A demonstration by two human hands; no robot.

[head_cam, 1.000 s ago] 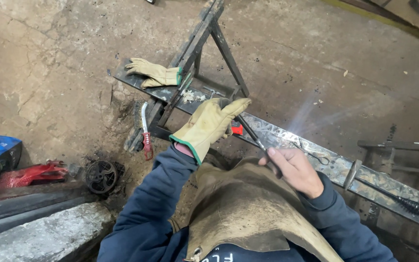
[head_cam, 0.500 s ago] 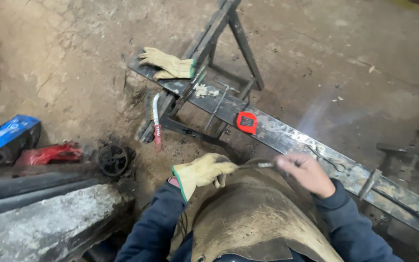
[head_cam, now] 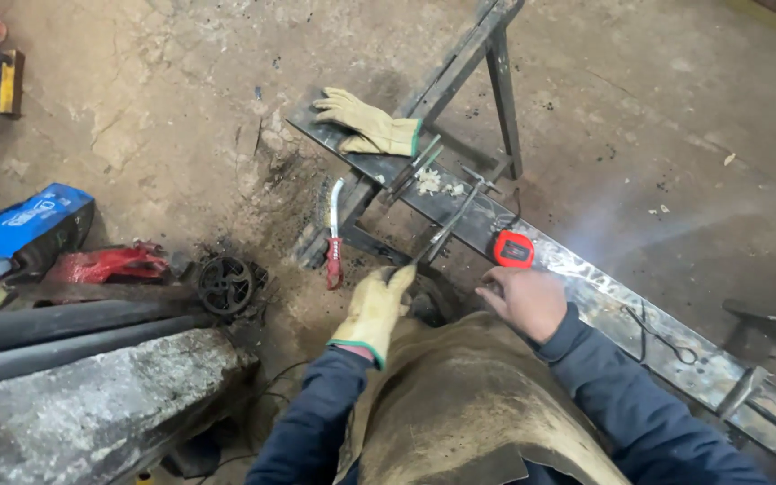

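Gloved left hand grips a thin metal rod; bare right hand, seemingly empty, curls loosely near red tape measure.

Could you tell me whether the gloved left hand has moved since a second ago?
Yes. The gloved left hand has drawn back off the steel bar toward the leather apron.

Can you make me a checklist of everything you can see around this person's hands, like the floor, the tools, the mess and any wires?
Surface: long metal bar on a steel stand, over a dirty concrete floor.
Job's things: thin metal tool at the gloved fingers; red tape measure on the bar.
Clutter: spare glove, wire brush, blue box, red tool, small wheel.
Grippers: left hand gloved, touching the thin tool; right hand bare, resting on the bar.
Cables: thin wire on the bar.
Surroundings: dark pipes, rough beam.
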